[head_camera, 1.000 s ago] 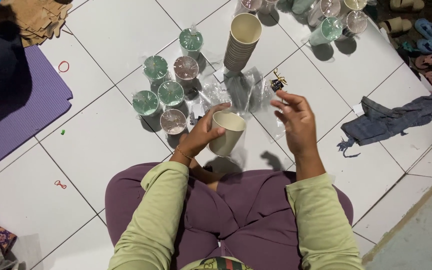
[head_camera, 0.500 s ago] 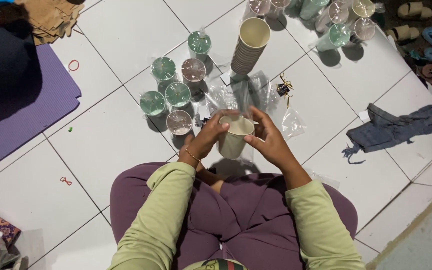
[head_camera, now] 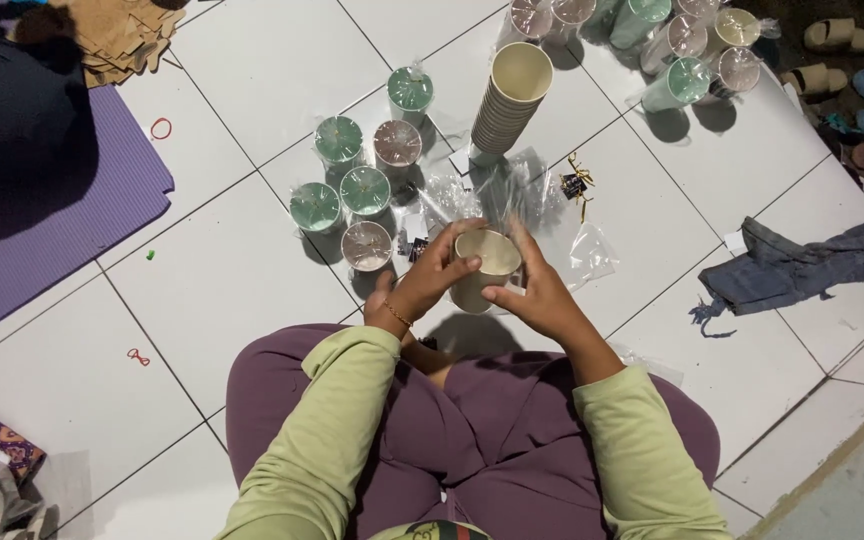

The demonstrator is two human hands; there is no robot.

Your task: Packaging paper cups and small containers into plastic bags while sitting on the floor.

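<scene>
I sit on a white tiled floor and hold a cream paper cup (head_camera: 487, 262) over my knees. My left hand (head_camera: 430, 280) grips its left side, fingers over the rim. My right hand (head_camera: 535, 288) is wrapped around its right side. Just beyond the cup lie clear plastic bags (head_camera: 497, 190). A tall stack of cream cups (head_camera: 509, 102) stands behind them. Several wrapped green and pink cups (head_camera: 362, 190) stand in a cluster to the left.
More wrapped cups (head_camera: 687, 45) stand at the top right. A blue cloth (head_camera: 802, 265) lies at right, sandals (head_camera: 857, 85) beyond it. A purple mat (head_camera: 47, 220) and brown cardboard pieces (head_camera: 122, 35) are at left. A small dark ribboned tag (head_camera: 577, 185) lies near the bags.
My right hand came down from the air and closed on the right side of the cup. My left hand kept its hold. The view shifted slightly.
</scene>
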